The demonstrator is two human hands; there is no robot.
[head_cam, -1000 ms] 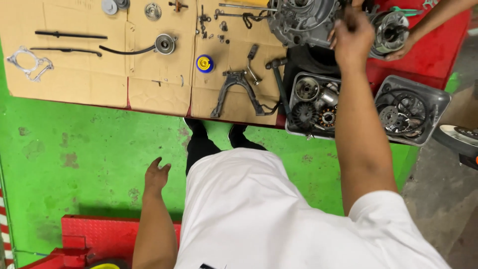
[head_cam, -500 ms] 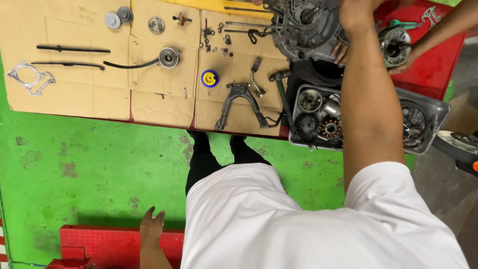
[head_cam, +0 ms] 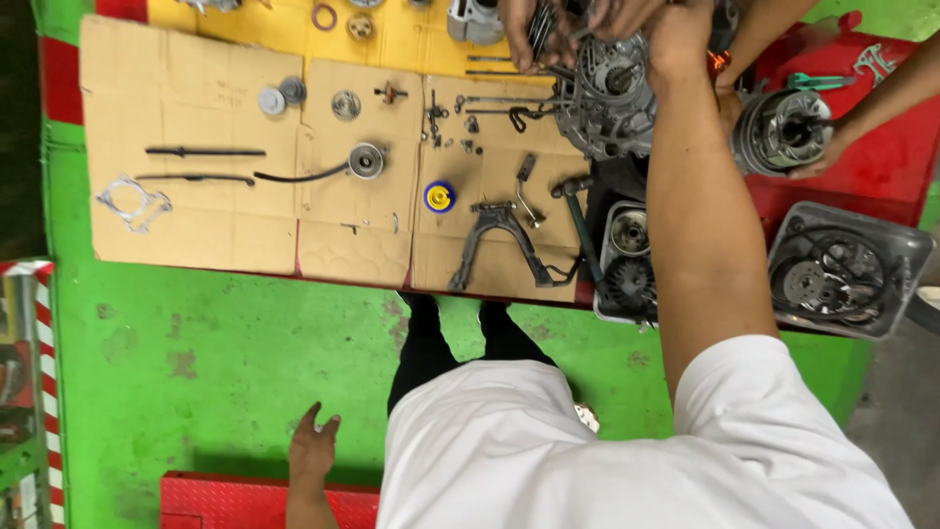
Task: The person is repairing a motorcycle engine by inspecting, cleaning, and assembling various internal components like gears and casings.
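My right hand reaches far forward with its fingers closed on the top edge of a grey engine case at the back of the work area. My right forearm crosses over a black metal tray of gears. My left hand hangs low beside my white shirt, fingers apart and holding nothing, just above a red platform. Other people's hands work on the same engine case from the far side. Another person's hand holds a round finned part to the right.
A cardboard sheet carries laid-out parts: thin rods, a gasket, a blue and yellow cap and a dark forked bracket. A second tray of parts sits right. The floor is green; a striped post stands left.
My right hand has pushed farther forward onto the engine case. My left hand has dropped lower toward the red platform. The view has shifted so the cardboard sits more central.
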